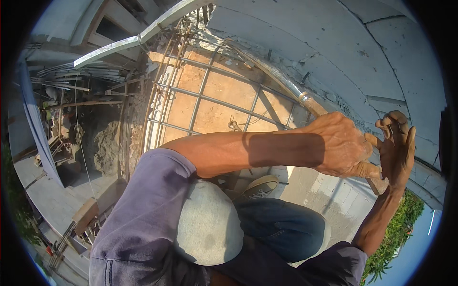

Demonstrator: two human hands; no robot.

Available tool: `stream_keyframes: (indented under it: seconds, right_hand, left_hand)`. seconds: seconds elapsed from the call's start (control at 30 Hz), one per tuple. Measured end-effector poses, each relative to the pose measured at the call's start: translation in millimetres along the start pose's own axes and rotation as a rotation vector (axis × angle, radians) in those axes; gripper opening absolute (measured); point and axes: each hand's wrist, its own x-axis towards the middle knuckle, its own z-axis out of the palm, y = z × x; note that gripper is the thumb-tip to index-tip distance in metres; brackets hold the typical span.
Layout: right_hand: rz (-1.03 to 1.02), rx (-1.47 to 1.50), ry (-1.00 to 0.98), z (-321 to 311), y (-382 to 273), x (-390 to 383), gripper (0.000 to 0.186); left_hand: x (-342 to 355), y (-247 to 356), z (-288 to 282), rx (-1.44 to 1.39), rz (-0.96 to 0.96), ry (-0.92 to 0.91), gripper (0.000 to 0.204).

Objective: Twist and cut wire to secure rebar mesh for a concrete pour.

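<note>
My left hand reaches across to the right and is closed round the wooden handle of a long, narrow tool. A shiny metal collar joins the handle to a slim metal part, which runs toward the upper left along the foot of the wall. The handle's butt sticks out below my fist. Just right of it, my right hand is raised beside the grey block wall, fingers apart and loosely bent, with nothing in it. The tool's far end is hard to make out.
A grid of steel bars lies over tan boards ahead of me. The grey block wall rises at the right. My bent knee and shoe are close below. A metal beam crosses the upper left, above piled timber.
</note>
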Motion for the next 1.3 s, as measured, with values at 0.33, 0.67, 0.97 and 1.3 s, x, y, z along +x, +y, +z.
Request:
stream_keyframes:
  seconds: [0.33,0.67,0.97,1.3]
  right_hand:
    - [1.142,-0.965,-0.566,47,-53,38,0.051]
    - [0.91,-1.003,-0.526,27,19,-22,0.02]
    - [0.697,-0.9,-0.524,-10,142,-92,0.012]
    - [0.241,-0.917,-0.372,35,343,-195,0.013]
  left_hand:
    - [-8,-29,-30,-0.238,-0.1,-0.142,0.082]
    - [-50,-43,45,-0.023,0.08,0.11,0.044]
    - [-100,-69,111,-0.044,0.053,-0.22,0.036]
    - [-214,-101,140,0.118,0.062,-0.445,0.042]
